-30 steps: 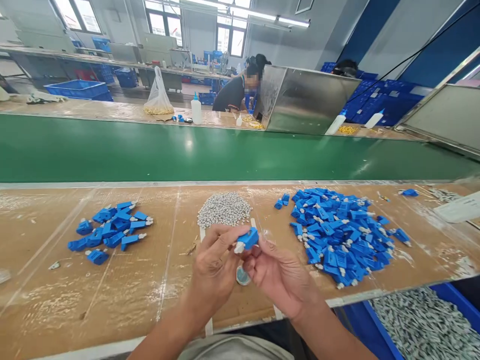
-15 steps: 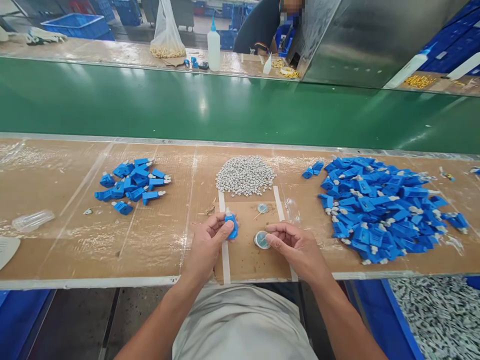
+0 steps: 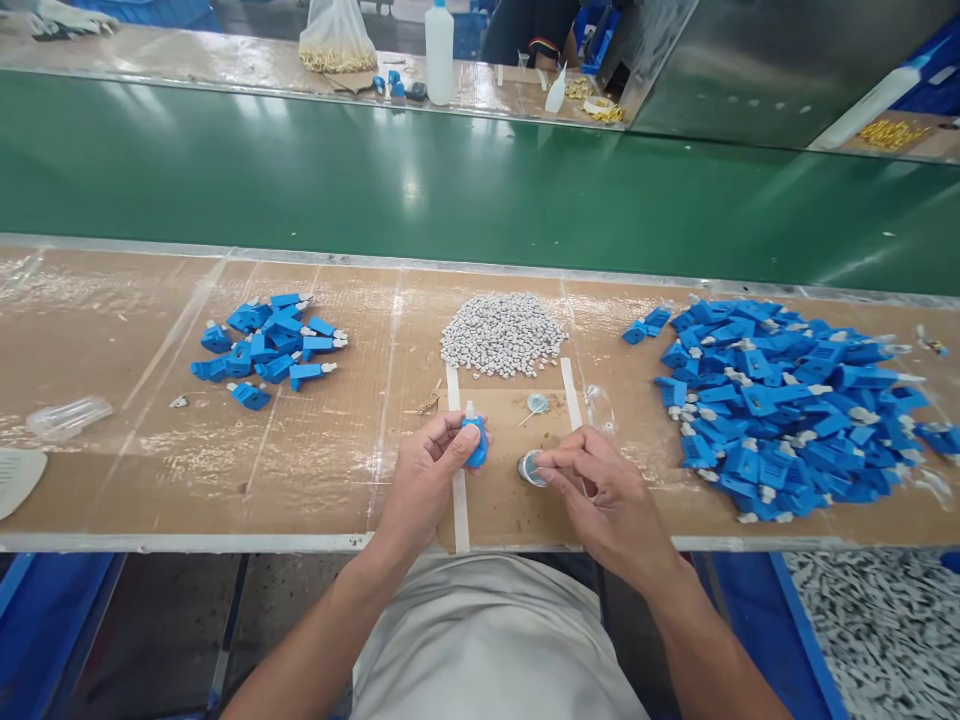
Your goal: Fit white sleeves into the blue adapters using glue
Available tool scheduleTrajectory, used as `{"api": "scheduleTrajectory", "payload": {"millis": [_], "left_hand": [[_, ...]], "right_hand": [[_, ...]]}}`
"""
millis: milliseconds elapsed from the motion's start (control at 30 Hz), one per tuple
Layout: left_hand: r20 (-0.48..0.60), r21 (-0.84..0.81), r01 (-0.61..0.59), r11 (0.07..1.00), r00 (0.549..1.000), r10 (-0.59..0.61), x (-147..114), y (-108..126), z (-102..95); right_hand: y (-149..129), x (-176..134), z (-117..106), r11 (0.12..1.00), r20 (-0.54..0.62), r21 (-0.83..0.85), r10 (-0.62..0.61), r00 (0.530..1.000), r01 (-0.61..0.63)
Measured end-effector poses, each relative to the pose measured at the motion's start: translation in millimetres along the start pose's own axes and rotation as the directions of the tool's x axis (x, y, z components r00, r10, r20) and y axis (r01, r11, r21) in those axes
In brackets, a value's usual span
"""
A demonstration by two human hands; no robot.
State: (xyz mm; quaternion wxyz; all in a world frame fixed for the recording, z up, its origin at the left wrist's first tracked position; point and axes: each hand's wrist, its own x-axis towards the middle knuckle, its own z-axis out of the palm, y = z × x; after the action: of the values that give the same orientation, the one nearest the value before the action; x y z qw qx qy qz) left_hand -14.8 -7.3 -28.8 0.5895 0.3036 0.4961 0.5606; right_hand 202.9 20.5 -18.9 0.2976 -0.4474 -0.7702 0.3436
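My left hand grips a blue plastic part with a white tip pointing up, pinched between thumb and fingers. Over the right rim of a small round pot, the thumb and fingertips of my right hand are pressed together. Whatever they pinch is too small or hidden to make out. Behind the pot lies a small clear disc with a thin stick against it. A heap of small grey-white pieces is spread beyond both hands.
A big pile of blue parts covers the right side; a smaller group lies left. Clear plastic pieces are at far left. Beyond runs a green belt, with a white bottle and another person's arm across it.
The camera view has shifted slightly. My right fingertips have closed into a tighter pinch over the pot. My left hand keeps its hold on the blue part.
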Motion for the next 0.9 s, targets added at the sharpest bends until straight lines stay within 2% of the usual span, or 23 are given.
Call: {"api": "scheduleTrajectory", "payload": {"millis": [100, 167, 300, 367, 500, 667, 900], "left_hand": [[0.046, -0.044, 0.036, 0.998, 0.998, -0.034, -2.1, 3.1, 3.0], [0.091, -0.078, 0.079, 0.994, 0.993, -0.072, -3.3, 6.3, 6.4], [0.224, -0.201, 0.218, 0.955, 0.959, -0.172, -5.8, 11.0, 16.1], [0.297, -0.253, 0.296, 0.921, 0.93, -0.217, -7.5, 11.8, 21.5], [0.378, -0.295, 0.376, 0.879, 0.89, -0.254, -11.0, 12.2, 30.7], [0.41, -0.316, 0.399, 0.861, 0.876, -0.255, -12.6, 12.4, 35.9], [0.412, -0.34, 0.411, 0.846, 0.874, -0.258, -12.3, 13.3, 36.4]], "right_hand": [[-4.0, 1.0, -8.0, 0.998, 0.029, -0.019, 0.054, 0.998, -0.054], [-4.1, 2.3, -13.4, 0.996, 0.0, 0.022, 0.088, 0.996, -0.088], [-4.7, 4.8, -18.8, 0.966, -0.143, 0.226, 0.163, 0.976, -0.129], [-9.9, 5.8, -18.6, 0.948, -0.237, 0.301, 0.182, 0.954, -0.105], [-30.4, 8.2, -15.2, 0.94, -0.392, 0.338, 0.098, 0.915, 0.044], [-50.1, 12.7, -9.3, 0.941, -0.435, 0.263, -0.081, 0.897, 0.213], [-49.5, 15.5, -4.3, 0.96, -0.419, 0.188, -0.111, 0.901, 0.206]]}}
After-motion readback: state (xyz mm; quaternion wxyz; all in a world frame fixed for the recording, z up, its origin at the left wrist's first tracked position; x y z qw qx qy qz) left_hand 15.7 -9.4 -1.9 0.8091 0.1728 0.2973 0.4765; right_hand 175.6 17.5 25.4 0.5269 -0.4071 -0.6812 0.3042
